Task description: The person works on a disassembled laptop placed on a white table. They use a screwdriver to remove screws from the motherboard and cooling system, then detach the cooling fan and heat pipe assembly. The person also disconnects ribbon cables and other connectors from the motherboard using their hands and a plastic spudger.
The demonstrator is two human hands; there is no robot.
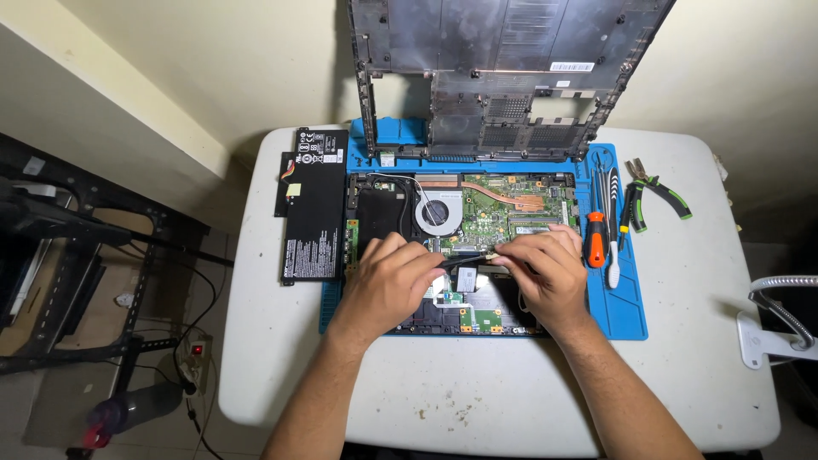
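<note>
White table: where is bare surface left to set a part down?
The white table is bare along its front edge and left of the black battery pack. Right of the blue mat, below the green-handled pliers, is free. The mat itself is crowded.

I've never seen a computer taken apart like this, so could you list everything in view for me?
Opened laptop base with green circuit board and round fan: one, black and green, on the mat.
Blue rubber work mat: one, on the white table.
White rounded table: one, centre.
Flat black battery pack: one, left of the mat.
Dark grey plastic bottom cover: one, propped upright against the wall.
Orange-handled screwdriver: one, right side of mat.
Green-and-black pliers: one, right of the mat.
White gooseneck lamp: one, right table edge.
Black metal rack: one, left on the floor.
Left hand: fingers on a thin black tool.
Right hand: fingers pinching the same tool.
</note>
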